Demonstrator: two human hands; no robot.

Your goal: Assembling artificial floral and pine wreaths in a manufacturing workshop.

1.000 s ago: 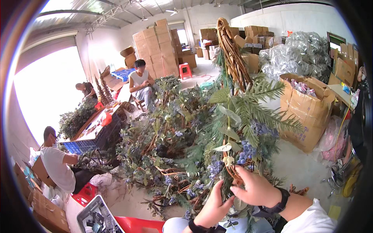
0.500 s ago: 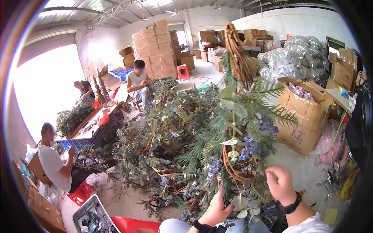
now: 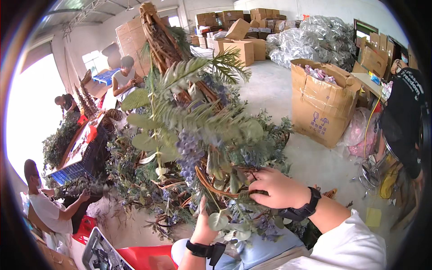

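Though tilted, garland (image 3: 198, 119) against right hand (image 3: 284, 188).

Factory workshop — metal roof trusses (image 3: 83, 19), stacked cartons (image 3: 129, 39), piled plastic bags (image 3: 312, 41), seated co-workers (image 3: 48, 210), heaped artificial greenery (image 3: 267, 139)

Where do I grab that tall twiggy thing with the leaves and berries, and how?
Probably by the bare twig bundle at its top, reaching from above: it's narrow, leans to the person's left and rises above most of the greenery. Lower down, blue berries and round leaves crowd it, so gripping there might crush them.
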